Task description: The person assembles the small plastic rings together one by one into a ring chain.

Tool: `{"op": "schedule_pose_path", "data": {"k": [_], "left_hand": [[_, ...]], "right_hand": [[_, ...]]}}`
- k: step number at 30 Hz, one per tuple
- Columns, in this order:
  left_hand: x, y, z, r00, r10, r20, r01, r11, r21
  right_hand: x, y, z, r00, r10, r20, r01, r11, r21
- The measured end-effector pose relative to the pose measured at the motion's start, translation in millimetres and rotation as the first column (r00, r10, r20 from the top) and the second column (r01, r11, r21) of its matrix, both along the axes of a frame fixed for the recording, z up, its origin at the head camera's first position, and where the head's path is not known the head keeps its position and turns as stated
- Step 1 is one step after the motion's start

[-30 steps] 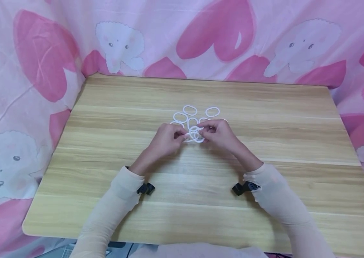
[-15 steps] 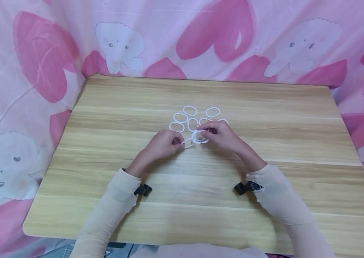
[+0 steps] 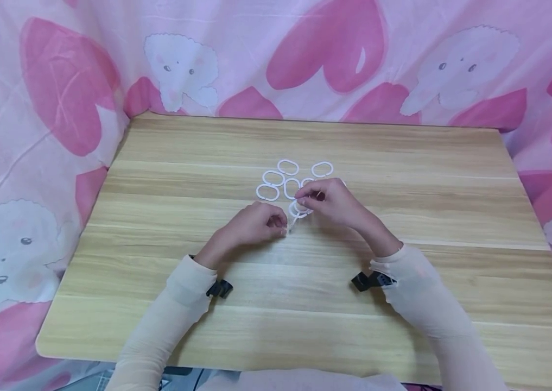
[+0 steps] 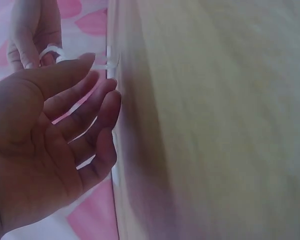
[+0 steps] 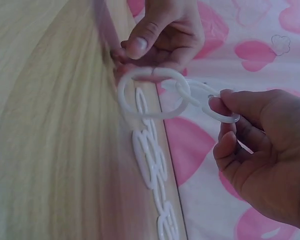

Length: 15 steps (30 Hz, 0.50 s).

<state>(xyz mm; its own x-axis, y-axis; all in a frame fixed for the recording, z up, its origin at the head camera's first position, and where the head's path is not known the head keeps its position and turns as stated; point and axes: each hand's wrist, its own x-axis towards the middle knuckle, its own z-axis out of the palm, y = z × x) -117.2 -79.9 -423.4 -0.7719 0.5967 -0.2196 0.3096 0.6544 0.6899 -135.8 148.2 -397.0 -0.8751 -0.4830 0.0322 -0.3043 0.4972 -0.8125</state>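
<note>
Pinching one white ring (image 5: 212,114) by its end with the right hand (image 3: 331,203), with fingers drawn narrow on the rim. Holding it raised above the table (image 3: 280,326), near the middle. Carrying a second ring (image 5: 122,95) on it, linked through its far end and reaching toward the left hand (image 3: 258,224).

Poising the left hand just beside the second ring, palm inward, with fingers loosely bent and wide of the thumb in the left wrist view. Cannot tell, through overlap and blur, whether touching that ring or slightly apart from it.

Facing a cluster of loose rings (image 3: 285,189), also white and oval, lying flat on the table just beyond both hands. Seen close together on the left of the cluster, more spaced on the right. Hiding part of the cluster behind the right hand. Cannot tell, in the head view, which white curves under the right fingers belong to the raised pair and which to the cluster.

Wearing pale sleeves (image 3: 163,320) on both arms, with a black strap (image 3: 219,288) at each wrist. Working before a pink and white curtain (image 3: 241,65), printed with hearts and fluffy animals, hung along the far edge and both sides of the table.
</note>
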Motion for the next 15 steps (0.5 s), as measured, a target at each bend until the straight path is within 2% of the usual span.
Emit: {"op": "schedule_pose_path", "data": {"k": [3,5,7,11,15], "left_hand": [[-0.2,0.7,2.5,0.998,0.052,0.02,-0.052,0.998,0.033],[-1.0,1.2,4.1,0.994,0.098,0.045,-0.102,0.99,0.095],[-1.8,1.9,6.6,0.987,0.144,0.073,-0.155,0.971,0.181],[-3.4,4.7,11.1,0.971,0.218,0.096,-0.237,0.917,0.321],[-4.2,7.9,11.2,0.964,0.244,0.108,-0.267,0.881,0.391]], "right_hand": [[-1.0,-3.6,4.3,1.0,0.013,-0.015,-0.013,1.0,-0.011],[-1.6,-6.2,7.5,1.0,0.021,-0.018,-0.021,1.0,-0.019],[-2.2,-8.0,10.7,0.999,0.027,-0.023,-0.027,0.999,-0.022],[-3.1,-9.2,15.1,0.998,0.034,-0.051,-0.035,0.999,-0.016],[-4.0,-7.7,15.2,0.997,0.028,-0.077,-0.03,0.999,-0.019]]}}
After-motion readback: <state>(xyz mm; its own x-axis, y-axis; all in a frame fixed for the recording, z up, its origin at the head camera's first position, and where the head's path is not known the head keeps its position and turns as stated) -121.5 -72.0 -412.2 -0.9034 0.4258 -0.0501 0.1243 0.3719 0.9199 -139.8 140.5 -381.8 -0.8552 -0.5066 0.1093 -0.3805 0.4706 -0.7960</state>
